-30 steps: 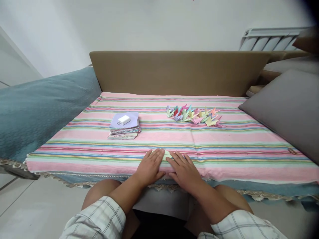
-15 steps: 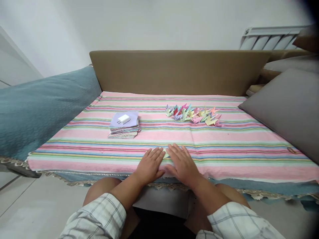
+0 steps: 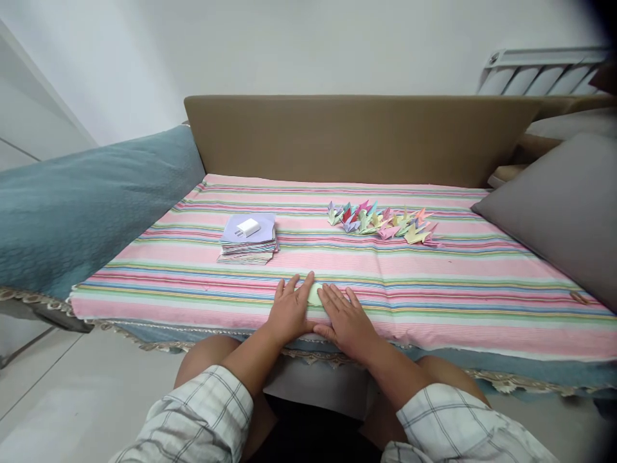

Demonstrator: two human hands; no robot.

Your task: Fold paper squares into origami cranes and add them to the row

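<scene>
In the head view the left hand [image 3: 289,312] is palm-down with fingers fanned out, and the right hand [image 3: 348,321] lies pretty flat too, fingers just slightly apart. The pale green paper [image 3: 314,295] is on the striped cloth [image 3: 482,270], peeking out between them, partly covered. Further back there's a paper stack [image 3: 248,251] with a white plug [image 3: 249,227] on top, plus a bunch of colorful folded papers [image 3: 385,222] off to the right.
</scene>
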